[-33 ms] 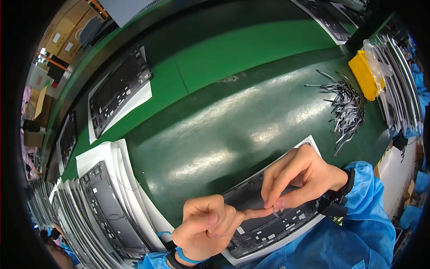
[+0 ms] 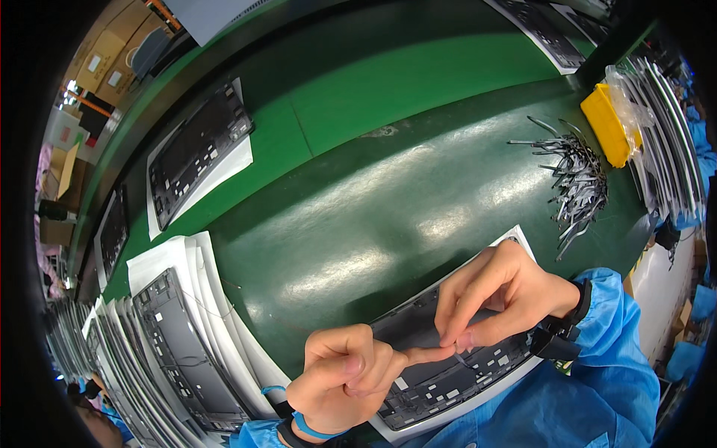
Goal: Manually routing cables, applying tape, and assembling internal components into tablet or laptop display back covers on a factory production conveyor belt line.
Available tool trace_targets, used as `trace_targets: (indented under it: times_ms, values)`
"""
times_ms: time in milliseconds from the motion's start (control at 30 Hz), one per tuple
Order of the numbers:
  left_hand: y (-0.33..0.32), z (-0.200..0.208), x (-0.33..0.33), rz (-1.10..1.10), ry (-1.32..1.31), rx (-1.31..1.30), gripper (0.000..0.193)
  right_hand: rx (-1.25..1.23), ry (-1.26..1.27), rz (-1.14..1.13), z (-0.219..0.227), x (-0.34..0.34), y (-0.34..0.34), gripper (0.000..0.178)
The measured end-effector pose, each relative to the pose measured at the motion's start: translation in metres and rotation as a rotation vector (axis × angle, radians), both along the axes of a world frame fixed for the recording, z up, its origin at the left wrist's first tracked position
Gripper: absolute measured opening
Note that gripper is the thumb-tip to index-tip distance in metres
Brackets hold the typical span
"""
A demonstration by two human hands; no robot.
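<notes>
Over a dark tablet-like panel (image 2: 429,377) at the table's near edge, my two hands meet. My left hand (image 2: 347,373) is curled closed, thumb pressed against the folded fingers, while one finger stretches right. The fingertips of my right hand (image 2: 500,299) pinch together at that finger's tip. Whatever either hand holds is too small or hidden to make out. Small white and grey pieces dot the panel, which lies on a white sheet (image 2: 523,237). A thin dark strip shows on it just below the right fingertips.
A pile of dark flat cables (image 2: 579,179) lies at the right beside a yellow bin (image 2: 606,125) and upright stacked panels (image 2: 665,142). At left, more panels (image 2: 190,351) stand with white sheets (image 2: 198,272). Another panel (image 2: 202,153) rests on the green table (image 2: 343,216).
</notes>
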State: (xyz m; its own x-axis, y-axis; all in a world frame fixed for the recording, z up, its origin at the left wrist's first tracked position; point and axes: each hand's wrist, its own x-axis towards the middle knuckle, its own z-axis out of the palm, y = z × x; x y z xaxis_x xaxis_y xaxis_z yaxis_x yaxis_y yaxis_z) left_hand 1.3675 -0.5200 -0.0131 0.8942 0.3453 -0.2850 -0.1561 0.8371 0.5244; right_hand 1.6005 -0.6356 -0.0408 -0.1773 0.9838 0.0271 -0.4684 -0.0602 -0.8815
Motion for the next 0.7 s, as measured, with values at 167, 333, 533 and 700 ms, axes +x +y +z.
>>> trace_targets:
  times_ms: [167,333,533,700]
  values:
    - [0.000,0.000,0.005,-0.009,-0.041,0.080,0.032,-0.006,-0.023,-0.006,-0.003,0.005,-0.001,0.019]
    - [-0.002,0.007,0.008,-0.018,-0.036,0.208,0.032,-0.117,0.025,0.015,0.002,0.010,-0.001,0.017]
    - [0.005,0.002,0.007,-0.164,-0.195,0.628,0.027,-0.198,0.038,0.007,0.004,0.010,0.002,0.016]
    - [-0.009,0.020,0.022,0.028,-0.154,0.658,0.032,-0.187,0.040,0.019,0.000,0.014,0.002,0.016]
